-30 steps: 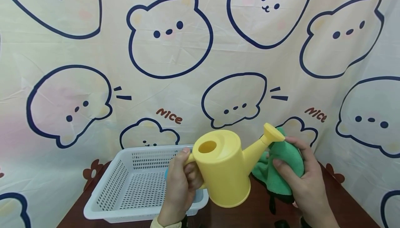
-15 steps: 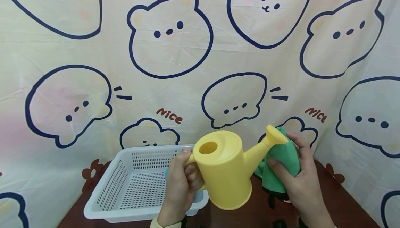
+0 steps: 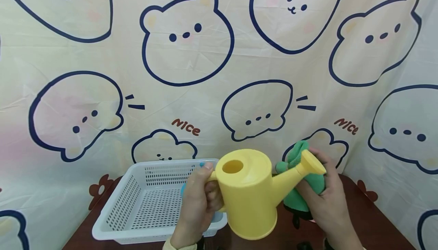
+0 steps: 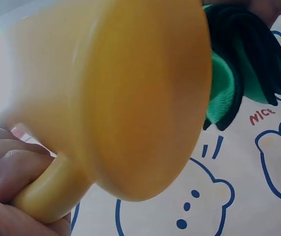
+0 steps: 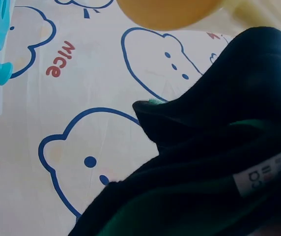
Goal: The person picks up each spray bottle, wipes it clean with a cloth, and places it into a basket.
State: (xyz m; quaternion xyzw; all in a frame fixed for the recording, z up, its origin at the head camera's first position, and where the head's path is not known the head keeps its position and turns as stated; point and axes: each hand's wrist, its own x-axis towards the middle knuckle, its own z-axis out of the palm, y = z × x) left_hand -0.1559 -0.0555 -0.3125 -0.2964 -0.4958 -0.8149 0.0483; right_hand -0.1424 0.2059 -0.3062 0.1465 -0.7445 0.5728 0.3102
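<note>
Right between both hands: yellow watering can [image 3: 248, 196], roughly upright. Long axis runs handle to spout [image 3: 288, 184], left hand [image 3: 195, 204] toward right hand [image 3: 329, 198], spout slanting up, rose [image 3: 313, 162] near right fingers. Left hand's curled round handle. Right hand's gripping green cloth [image 3: 295, 203] behind spout; can't tell if they touch. Blue thing [image 3: 183, 190] mostly hidden behind left hand. Right wrist view crops can, cloth super dark, tag [image 5: 265, 172] barely readable.
</note>
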